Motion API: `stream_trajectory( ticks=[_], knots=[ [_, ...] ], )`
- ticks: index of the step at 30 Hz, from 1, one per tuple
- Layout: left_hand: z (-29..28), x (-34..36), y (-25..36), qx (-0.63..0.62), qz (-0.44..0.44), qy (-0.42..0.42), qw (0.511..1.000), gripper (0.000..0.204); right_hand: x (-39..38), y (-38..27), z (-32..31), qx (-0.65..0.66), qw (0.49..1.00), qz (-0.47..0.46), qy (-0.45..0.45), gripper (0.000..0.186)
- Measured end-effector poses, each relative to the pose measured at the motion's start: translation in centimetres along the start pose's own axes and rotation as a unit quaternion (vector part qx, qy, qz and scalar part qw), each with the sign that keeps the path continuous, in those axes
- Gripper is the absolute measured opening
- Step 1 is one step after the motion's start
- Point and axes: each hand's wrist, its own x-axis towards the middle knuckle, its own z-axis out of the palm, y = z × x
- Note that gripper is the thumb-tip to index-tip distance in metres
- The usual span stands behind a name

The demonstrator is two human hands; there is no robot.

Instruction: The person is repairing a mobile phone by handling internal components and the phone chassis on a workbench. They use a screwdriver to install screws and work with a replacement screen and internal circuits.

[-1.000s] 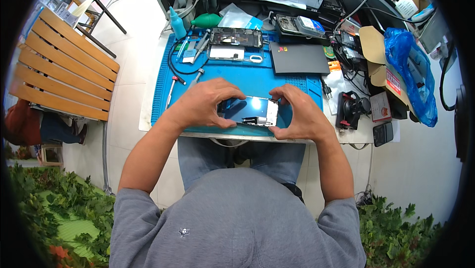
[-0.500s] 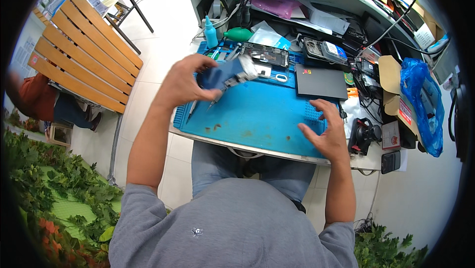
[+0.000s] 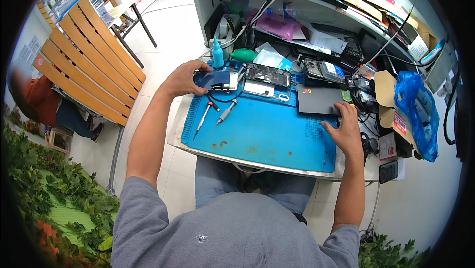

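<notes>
At the mat's far left corner, my left hand (image 3: pixel 187 80) grips the left end of a dark blue flat device with a silver and black section (image 3: pixel 220 81), thumb in front and fingers behind. The device lies low over the mat, beside an opened phone (image 3: pixel 268 75). My right hand (image 3: pixel 347 125) has its thumb and fingers apart. Its fingertips are at the front right corner of a flat black box (image 3: pixel 319 100), seemingly touching it. Two screwdrivers, one with a red band (image 3: pixel 203 119) and one grey (image 3: pixel 225 113), lie on the blue mat (image 3: pixel 262 134) in front of the device.
Behind the mat stand a light blue squeeze bottle (image 3: pixel 217 54) and a green air blower (image 3: pixel 243 54). To the right are a cardboard box (image 3: pixel 388 90), a blue plastic bag (image 3: pixel 415 114) and a black phone (image 3: pixel 388 171). A person (image 3: pixel 42 97) is near the slatted wooden bench (image 3: pixel 89 65).
My left hand has lowered the dark blue device to the mat's far left corner, uncovering the screwdrivers. My right hand has moved up to the black box's corner. The view has shifted slightly.
</notes>
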Motion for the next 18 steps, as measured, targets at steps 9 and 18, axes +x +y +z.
stream_trajectory(
  ticks=[9, 18],
  knots=[
    [1.2, -0.1, -0.6, -0.074, -0.004, -0.012, 0.997, 0.093, 0.2, 1.3, -0.3, -0.017, 0.997, 0.07, -0.009, 0.083],
    [0.7, -1.6, -2.3, -0.115, -0.016, 0.003, 0.993, 0.106, 3.6, -1.0, -1.4, 0.058, 0.962, 0.248, -0.096, 0.129]
  ],
)
